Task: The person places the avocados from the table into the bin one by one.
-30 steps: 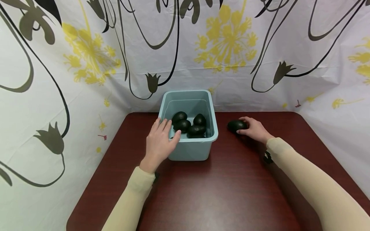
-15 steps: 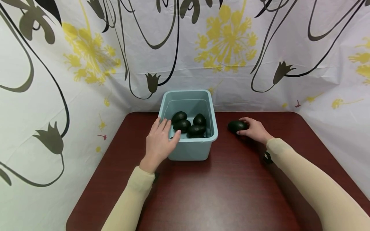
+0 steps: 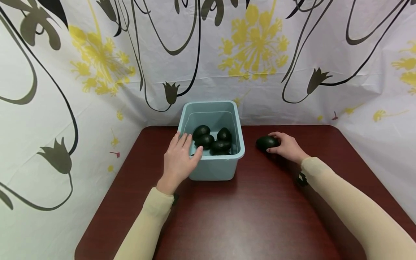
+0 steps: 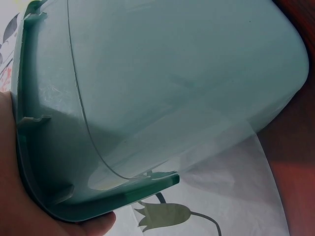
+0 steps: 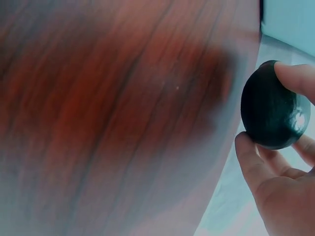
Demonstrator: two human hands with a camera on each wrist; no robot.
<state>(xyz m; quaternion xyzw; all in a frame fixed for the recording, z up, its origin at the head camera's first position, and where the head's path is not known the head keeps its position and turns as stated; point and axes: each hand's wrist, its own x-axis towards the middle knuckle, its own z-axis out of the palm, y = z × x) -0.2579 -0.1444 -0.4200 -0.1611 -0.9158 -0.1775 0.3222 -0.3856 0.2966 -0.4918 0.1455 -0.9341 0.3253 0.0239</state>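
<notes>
A dark green avocado (image 3: 265,143) is at the table's far right, between the thumb and fingers of my right hand (image 3: 287,147). The right wrist view shows the same avocado (image 5: 269,110), smooth and shiny, pinched at its sides. Whether it touches the table I cannot tell. A light blue plastic bin (image 3: 212,169) stands left of it with several avocados (image 3: 204,141) inside. My left hand (image 3: 178,160) lies over the bin's near left corner, fingers extended along the rim. Up close, the left wrist view has the bin's outer wall (image 4: 172,73) and rim.
The dark red-brown wooden table (image 3: 247,216) has rounded corners. Behind it and along both sides hangs a white cloth (image 3: 208,65) with yellow and grey flower prints. The bin stands near the table's back edge, close to the cloth.
Almost nothing differs: the right hand keeps its grip on the avocado, which has shifted very slightly. The left hand stays at the bin's rim.
</notes>
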